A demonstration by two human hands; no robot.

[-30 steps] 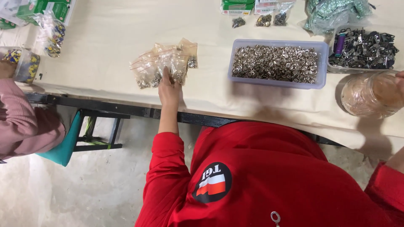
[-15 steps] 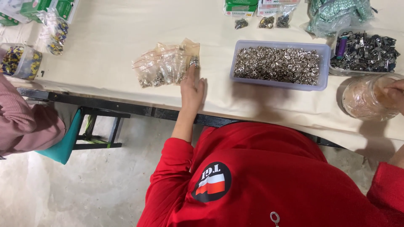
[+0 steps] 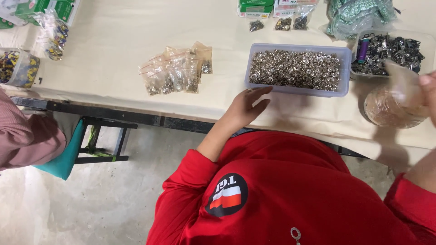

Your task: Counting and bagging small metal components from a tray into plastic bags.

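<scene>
- The left hand [image 3: 247,106] lies open, fingers loose, grasping nothing, on the cream table [image 3: 113,50] just below the near edge of the clear plastic tray of silver metal rings [image 3: 297,69].
- The right hand [image 3: 429,90], cut by the frame edge, pinches a small clear bag [image 3: 402,81] over a round clear container [image 3: 390,109].
- A row of small filled bags [image 3: 177,70] lies to the left, apart from the left hand.
- A second tray of dark metal parts [image 3: 390,50] sits behind the container.
</scene>
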